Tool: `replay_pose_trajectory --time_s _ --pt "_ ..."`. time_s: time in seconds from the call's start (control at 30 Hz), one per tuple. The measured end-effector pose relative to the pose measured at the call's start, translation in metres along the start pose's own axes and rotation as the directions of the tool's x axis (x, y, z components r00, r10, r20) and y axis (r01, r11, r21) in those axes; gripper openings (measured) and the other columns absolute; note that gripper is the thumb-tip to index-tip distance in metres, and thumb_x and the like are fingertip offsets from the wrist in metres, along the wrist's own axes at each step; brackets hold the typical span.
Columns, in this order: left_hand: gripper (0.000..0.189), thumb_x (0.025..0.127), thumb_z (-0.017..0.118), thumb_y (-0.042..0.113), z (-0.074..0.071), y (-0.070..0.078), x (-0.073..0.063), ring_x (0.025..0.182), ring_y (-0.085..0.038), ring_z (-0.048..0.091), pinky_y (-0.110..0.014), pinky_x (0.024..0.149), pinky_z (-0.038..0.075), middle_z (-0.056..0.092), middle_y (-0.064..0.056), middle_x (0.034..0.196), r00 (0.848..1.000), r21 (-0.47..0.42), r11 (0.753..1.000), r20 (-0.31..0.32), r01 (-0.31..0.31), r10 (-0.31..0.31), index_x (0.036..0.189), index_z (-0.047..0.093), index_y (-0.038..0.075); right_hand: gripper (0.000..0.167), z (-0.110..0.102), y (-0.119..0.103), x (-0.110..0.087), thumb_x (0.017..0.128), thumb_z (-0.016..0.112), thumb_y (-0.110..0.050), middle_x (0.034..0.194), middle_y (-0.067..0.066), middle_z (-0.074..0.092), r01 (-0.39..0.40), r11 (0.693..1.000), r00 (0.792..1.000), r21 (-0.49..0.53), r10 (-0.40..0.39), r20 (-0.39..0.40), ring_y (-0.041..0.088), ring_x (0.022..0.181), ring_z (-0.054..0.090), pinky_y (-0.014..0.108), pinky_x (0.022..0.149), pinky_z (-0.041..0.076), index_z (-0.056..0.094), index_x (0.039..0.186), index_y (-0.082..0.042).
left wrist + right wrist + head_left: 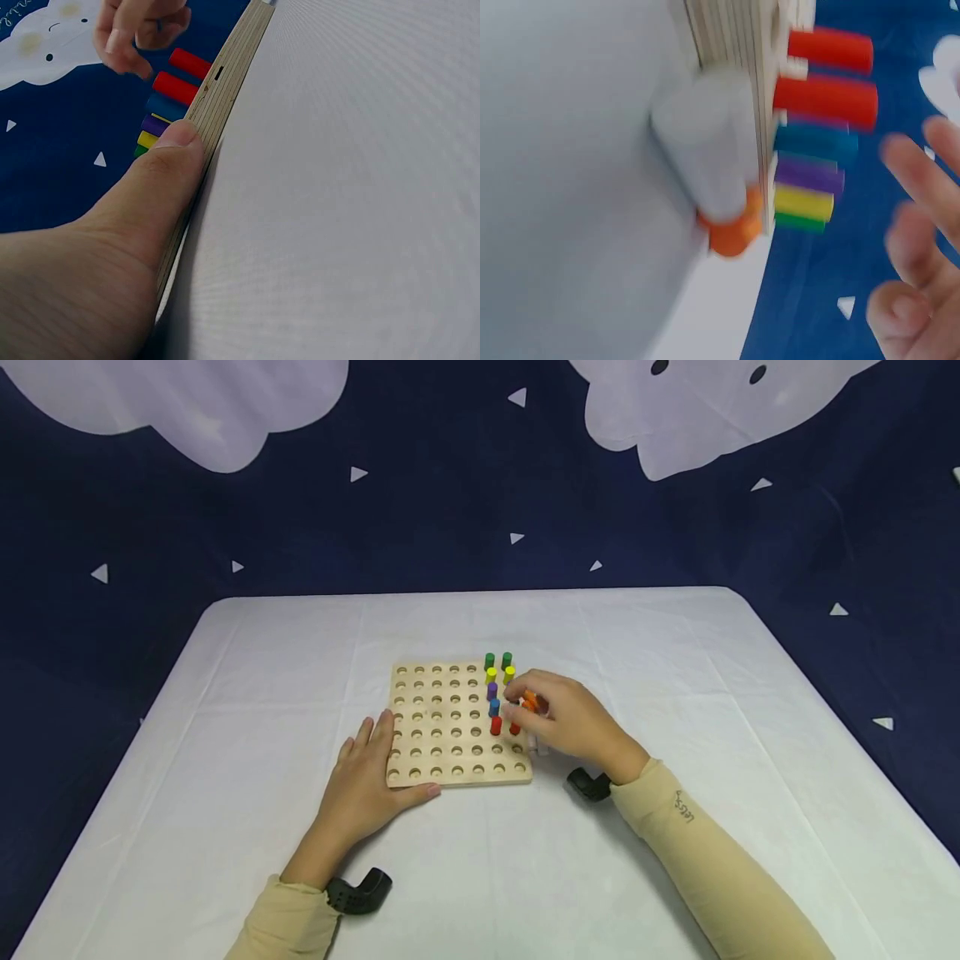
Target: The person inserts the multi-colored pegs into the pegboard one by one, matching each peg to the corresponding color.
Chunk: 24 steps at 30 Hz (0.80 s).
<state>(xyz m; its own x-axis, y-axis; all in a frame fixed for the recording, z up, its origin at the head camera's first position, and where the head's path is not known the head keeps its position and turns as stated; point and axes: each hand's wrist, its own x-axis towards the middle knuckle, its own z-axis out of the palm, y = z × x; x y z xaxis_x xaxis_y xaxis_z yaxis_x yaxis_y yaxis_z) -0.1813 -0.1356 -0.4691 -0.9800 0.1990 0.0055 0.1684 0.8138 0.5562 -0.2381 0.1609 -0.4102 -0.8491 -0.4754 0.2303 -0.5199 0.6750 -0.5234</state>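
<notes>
A square wooden pegboard [447, 740] with rows of round holes lies on the table. In its right-hand columns stand two green pegs [489, 661], two yellow pegs [510, 675], a purple peg [492, 691], a blue peg [494, 707] and two red pegs [496, 727]. My left hand [365, 789] rests along the board's left side, thumb straight against the front edge. Over the right columns hovers my right hand [573, 718], fingers loosely bent and holding nothing; it partly hides pegs there. Beside the board's right edge lie orange pegs [530, 702] and a white peg [705, 127].
A white cloth covers the table [300, 652]. Behind it hangs a dark blue backdrop [435, 527] with clouds and small triangles. A black wrist device [360, 892] sits at the left wrist, another black device [588, 785] at the right.
</notes>
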Motion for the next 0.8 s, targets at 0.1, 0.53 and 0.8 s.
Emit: replay_pose_trajectory --time_s 0.1,0.53,0.8 --pt "0.13 0.069 0.079 0.066 -0.001 0.0 0.0 0.154 -0.04 0.013 -0.056 0.125 0.011 0.021 -0.021 0.164 1.0 -0.002 1.0 -0.003 0.0 0.0 0.159 0.011 0.003 0.02 -0.01 0.011 0.002 0.099 0.062 -0.029 0.101 -0.006 0.066 -0.05 0.999 0.997 0.003 0.05 -0.067 0.013 0.07 0.048 0.027 0.061 0.042 0.07 0.111 -0.016" --pt "0.132 0.067 0.078 0.07 0.002 -0.002 0.001 0.154 -0.039 0.013 -0.056 0.125 0.011 0.02 -0.021 0.164 1.0 -0.012 1.0 -0.008 -0.001 0.0 0.159 0.011 0.004 0.037 -0.011 0.048 0.02 0.096 0.063 -0.022 0.1 0.003 0.068 -0.254 0.959 0.928 -0.124 0.278 0.249 0.019 0.083 0.057 0.033 0.076 0.049 0.063 0.132 -0.015" --pt "0.131 0.068 0.078 0.07 0.002 -0.002 0.001 0.154 -0.039 0.014 -0.056 0.125 0.011 0.021 -0.02 0.164 1.0 -0.003 1.0 -0.01 -0.001 0.001 0.159 0.011 0.004 0.036 -0.012 0.05 0.019 0.092 0.064 -0.019 0.093 0.003 0.067 -0.236 0.96 0.915 -0.151 0.272 0.299 0.016 0.077 0.056 0.03 0.07 0.047 0.066 0.128 -0.014"
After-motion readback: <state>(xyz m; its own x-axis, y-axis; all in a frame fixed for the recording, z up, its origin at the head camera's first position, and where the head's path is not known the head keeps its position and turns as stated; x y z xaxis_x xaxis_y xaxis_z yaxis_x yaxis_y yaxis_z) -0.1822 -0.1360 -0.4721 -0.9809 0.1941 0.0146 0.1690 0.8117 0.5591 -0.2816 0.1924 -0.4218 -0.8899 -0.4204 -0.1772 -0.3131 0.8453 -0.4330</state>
